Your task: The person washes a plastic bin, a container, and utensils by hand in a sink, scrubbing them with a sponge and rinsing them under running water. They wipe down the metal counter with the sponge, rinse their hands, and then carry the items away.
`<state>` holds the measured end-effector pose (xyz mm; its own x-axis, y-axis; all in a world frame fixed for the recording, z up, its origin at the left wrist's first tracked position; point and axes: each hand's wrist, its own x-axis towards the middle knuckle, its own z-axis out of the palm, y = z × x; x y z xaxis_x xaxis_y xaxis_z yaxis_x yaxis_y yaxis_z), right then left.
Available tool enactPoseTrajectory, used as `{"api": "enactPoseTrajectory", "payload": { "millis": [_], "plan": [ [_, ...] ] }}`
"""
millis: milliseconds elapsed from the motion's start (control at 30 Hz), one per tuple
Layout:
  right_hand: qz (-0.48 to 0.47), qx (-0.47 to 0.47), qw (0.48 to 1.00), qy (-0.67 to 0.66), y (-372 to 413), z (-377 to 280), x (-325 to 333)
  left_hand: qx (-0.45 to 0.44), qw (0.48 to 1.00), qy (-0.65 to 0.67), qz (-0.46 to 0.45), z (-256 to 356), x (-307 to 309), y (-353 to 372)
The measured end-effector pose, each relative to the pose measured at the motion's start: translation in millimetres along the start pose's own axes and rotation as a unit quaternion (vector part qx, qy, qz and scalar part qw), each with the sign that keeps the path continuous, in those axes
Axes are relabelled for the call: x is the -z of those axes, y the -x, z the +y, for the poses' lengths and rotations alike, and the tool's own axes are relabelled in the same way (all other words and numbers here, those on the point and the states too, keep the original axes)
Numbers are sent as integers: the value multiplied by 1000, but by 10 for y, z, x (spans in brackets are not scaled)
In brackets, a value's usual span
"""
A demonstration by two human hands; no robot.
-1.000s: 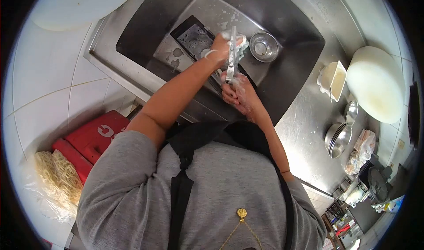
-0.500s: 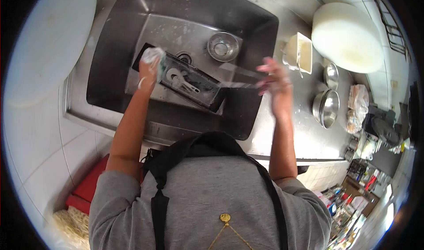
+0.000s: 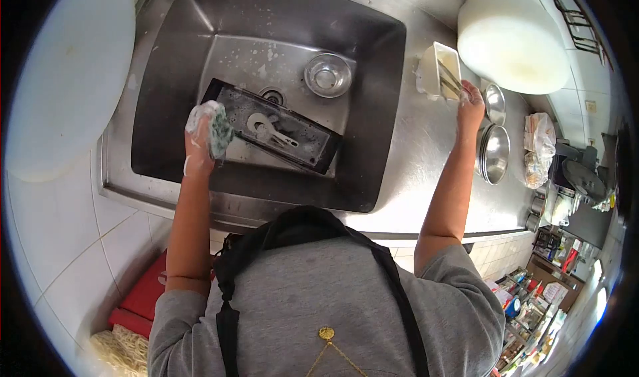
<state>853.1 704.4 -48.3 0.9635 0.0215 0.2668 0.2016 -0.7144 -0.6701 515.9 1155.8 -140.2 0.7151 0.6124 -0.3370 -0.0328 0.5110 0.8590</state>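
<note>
My left hand (image 3: 202, 134), covered in suds, is closed round a soapy green scouring pad (image 3: 220, 132) at the left end of a dark rectangular tray (image 3: 303, 127) in the sink. On that tray lies a white spoon-like utensil (image 3: 273, 129) with a slotted handle, wet with foam. Over the counter to the right, my right hand (image 3: 470, 104) grips one end of what look like metal tongs (image 3: 449, 77). Their two long arms reach into a cream rectangular container (image 3: 428, 67).
A metal bowl (image 3: 327, 75) sits in the sink (image 3: 266, 194) near the drain (image 3: 272, 96). Stacked metal bowls (image 3: 496, 154), another bowl (image 3: 494, 104) and a plastic-wrapped bundle (image 3: 539, 147) stand on the right counter. Large white round boards (image 3: 516, 41) lean at the back right.
My right hand has carried the tongs from over the sink's right edge to the cream container. My left hand, with the scouring pad, has shifted left and slightly toward me.
</note>
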Motion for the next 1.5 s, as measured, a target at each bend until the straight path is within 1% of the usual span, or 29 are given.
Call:
{"api": "enactPoseTrajectory", "payload": {
  "millis": [67, 100, 133, 200, 233, 267, 300, 333, 367, 400, 433, 500, 533, 567, 600, 700, 767, 800, 900, 1000, 1067, 1133, 1200, 1267, 1300, 1333, 1400, 1433, 1500],
  "plan": [
    [10, 72, 993, 94, 78, 17, 2, 55, 992, 117, -12, 159, 47, 43],
    [29, 93, 983, 155, 147, -126, -14, 97, 981, 165, 22, 175, 152, -9],
    [45, 118, 969, 213, 177, -344, -14, 84, 981, 172, 25, 216, 222, -16],
    [149, 272, 924, 223, 396, -955, -211, 59, 981, 182, 32, 323, 255, 34],
    [139, 317, 923, 170, 519, -1189, -363, 61, 985, 136, 87, 385, 275, 74],
    [94, 318, 941, 62, 672, -1318, -628, 51, 992, 82, 86, 439, 327, 142],
    [-19, 312, 950, -22, 877, -1502, -880, 42, 996, 27, 80, 487, 363, 203],
    [-105, 322, 940, -45, 1091, -1434, -1240, 35, 996, -29, 72, 534, 374, 262],
    [-199, 300, 932, -53, 1326, -1347, -1627, 6, 993, -58, 104, 570, 320, 350],
    [-341, 243, 900, -123, 1577, -1035, -2164, 2, 992, -71, 102, 607, 292, 428],
    [-500, 107, 851, -121, 1852, -801, -2608, -1, 991, -85, 99, 639, 277, 504],
    [-649, -19, 751, -118, 2396, 95, -3695, -8, 990, -125, 64, 683, 345, 603],
    [-578, 61, 814, -15, 2613, 186, -3868, -17, 981, -178, 80, 694, 343, 646],
    [-490, 140, 856, 91, 2822, 223, -3962, 2, 976, -194, 97, 750, 267, 696],
    [-389, 214, 875, 195, 2982, 212, -4032, 22, 971, -209, 114, 816, 189, 746],
    [-547, 48, 819, 168, 3154, -79, -4101, 13, 973, -198, 116, 869, 155, 837],
    [-612, 61, 767, 183, 3134, -32, -4224, 26, 978, -169, 119, 890, 165, 856],
    [-641, 68, 740, 192, 3093, -9, -4223, 31, 980, -152, 121, 889, 162, 868],
    [-614, 91, 751, 225, 2921, 68, -4011, 29, 982, -142, 119, 817, 179, 801],
    [-664, -105, 723, 159, 2666, -75, -3666, 26, 991, -97, 87, 667, 203, 709],
    [-658, -56, 737, 141, 2674, 154, -3673, 41, 993, -87, 69, 628, 143, 652],
    [-657, -128, 742, 27, 2636, 102, -3472, 19, 992, -111, 63, 518, 133, 582],
    [-620, -308, 697, -189, 2522, -606, -2829, -27, 983, -164, 79, 309, 133, 399],
    [-628, -297, 681, -232, 2409, -1353, -2297, -152, 932, -322, 60, -155, 180, 99],
    [-634, -293, 670, -252, 2415, -1531, -2121, -275, 867, -416, 8, -509, 125, 11],
    [-636, -314, 649, -274, 2438, -1561, -2057, -388, 773, -500, -44, -746, -4, -58],
    [-638, -357, 605, -316, 2457, -1607, -1951, -348, 702, -621, -26, -687, -514, 329],
    [-635, -348, 602, -337, 2435, -1839, -1726, -362, 701, -612, -55, -588, -468, 242],
    [-634, -330, 601, -359, 2359, -1903, -1595, -392, 696, -590, -116, -386, -315, -59]
  ]
}}
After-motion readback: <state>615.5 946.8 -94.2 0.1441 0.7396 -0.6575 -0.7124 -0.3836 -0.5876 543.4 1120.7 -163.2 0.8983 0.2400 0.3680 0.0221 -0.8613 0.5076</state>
